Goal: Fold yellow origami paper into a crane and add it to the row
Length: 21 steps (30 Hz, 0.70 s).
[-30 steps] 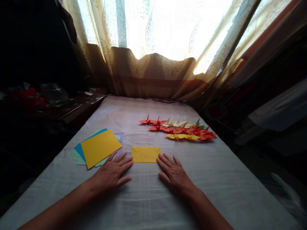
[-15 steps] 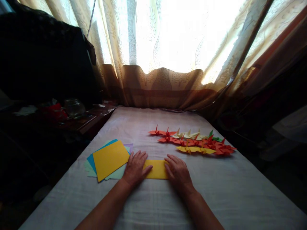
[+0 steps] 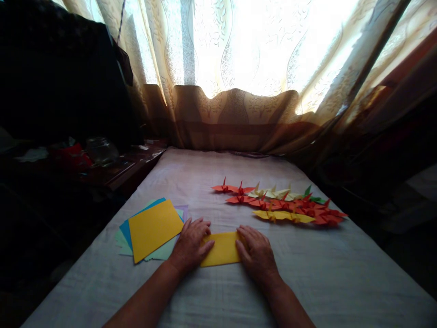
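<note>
A folded yellow sheet of origami paper [image 3: 221, 249] lies as a flat rectangle on the cloth, slightly tilted. Its left end is held by my left hand [image 3: 191, 243], the thumb on top and the fingers curled at the far edge. At the right end my right hand [image 3: 256, 250] grips the paper, thumb on its side and fingers bent over the far corner; both ends are partly hidden. Beside my left hand rests a stack of coloured sheets with a yellow sheet [image 3: 155, 231] on top and blue, green and purple ones beneath.
Rows of folded paper cranes in red [image 3: 280, 204], yellow [image 3: 283, 217], cream and green stand at the right. The surface is covered by a pale cloth [image 3: 218, 296]. A dark side table with a glass jar [image 3: 102, 151] is at the left; a curtain [image 3: 232, 111] hangs behind.
The folded yellow paper has turned a little, its left end now nearer me. Both hands have moved slightly with it, and the camera view has shifted a little.
</note>
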{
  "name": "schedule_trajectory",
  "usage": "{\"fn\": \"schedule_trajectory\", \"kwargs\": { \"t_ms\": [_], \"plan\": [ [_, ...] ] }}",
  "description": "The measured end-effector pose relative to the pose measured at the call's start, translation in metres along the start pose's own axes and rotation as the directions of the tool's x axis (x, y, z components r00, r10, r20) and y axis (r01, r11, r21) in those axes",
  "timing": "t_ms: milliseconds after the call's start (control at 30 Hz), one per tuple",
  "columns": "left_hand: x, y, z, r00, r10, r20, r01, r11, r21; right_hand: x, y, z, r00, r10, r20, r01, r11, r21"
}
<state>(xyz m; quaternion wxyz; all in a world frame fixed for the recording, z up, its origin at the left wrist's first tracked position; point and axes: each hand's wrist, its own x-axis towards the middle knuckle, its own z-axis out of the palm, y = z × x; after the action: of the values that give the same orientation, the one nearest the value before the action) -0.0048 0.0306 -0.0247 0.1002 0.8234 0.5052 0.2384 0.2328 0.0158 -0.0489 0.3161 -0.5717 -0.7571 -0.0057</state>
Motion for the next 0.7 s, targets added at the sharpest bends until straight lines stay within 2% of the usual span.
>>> {"fn": "schedule_trajectory", "kwargs": {
  "t_ms": [100,200,333,433,600,700],
  "plan": [
    [0.002,0.001,-0.003,1.0,0.005,-0.012,-0.006,0.996,-0.094,0.0,0.001,0.001,1.0,-0.008,-0.018,0.008,1.0,0.002],
    [0.004,0.002,-0.006,0.996,0.011,-0.085,-0.024,0.988,-0.151,0.001,-0.001,-0.002,0.995,-0.062,-0.079,0.06,0.998,-0.022],
    [0.006,0.003,-0.009,0.974,0.019,-0.226,-0.045,0.993,-0.111,0.004,-0.011,-0.012,0.968,-0.149,-0.201,0.13,0.986,-0.108],
    [0.007,0.004,-0.011,0.95,0.051,-0.309,-0.074,0.995,-0.063,0.005,-0.021,-0.021,0.957,-0.175,-0.23,0.145,0.979,-0.14],
    [0.005,0.009,-0.015,0.93,0.103,-0.352,-0.113,0.994,-0.006,0.005,-0.039,-0.029,0.941,-0.216,-0.26,0.185,0.973,-0.139],
    [0.004,0.014,-0.019,0.916,0.177,-0.359,-0.183,0.983,0.019,0.004,-0.047,-0.029,0.936,-0.253,-0.245,0.228,0.965,-0.126]
  ]
}}
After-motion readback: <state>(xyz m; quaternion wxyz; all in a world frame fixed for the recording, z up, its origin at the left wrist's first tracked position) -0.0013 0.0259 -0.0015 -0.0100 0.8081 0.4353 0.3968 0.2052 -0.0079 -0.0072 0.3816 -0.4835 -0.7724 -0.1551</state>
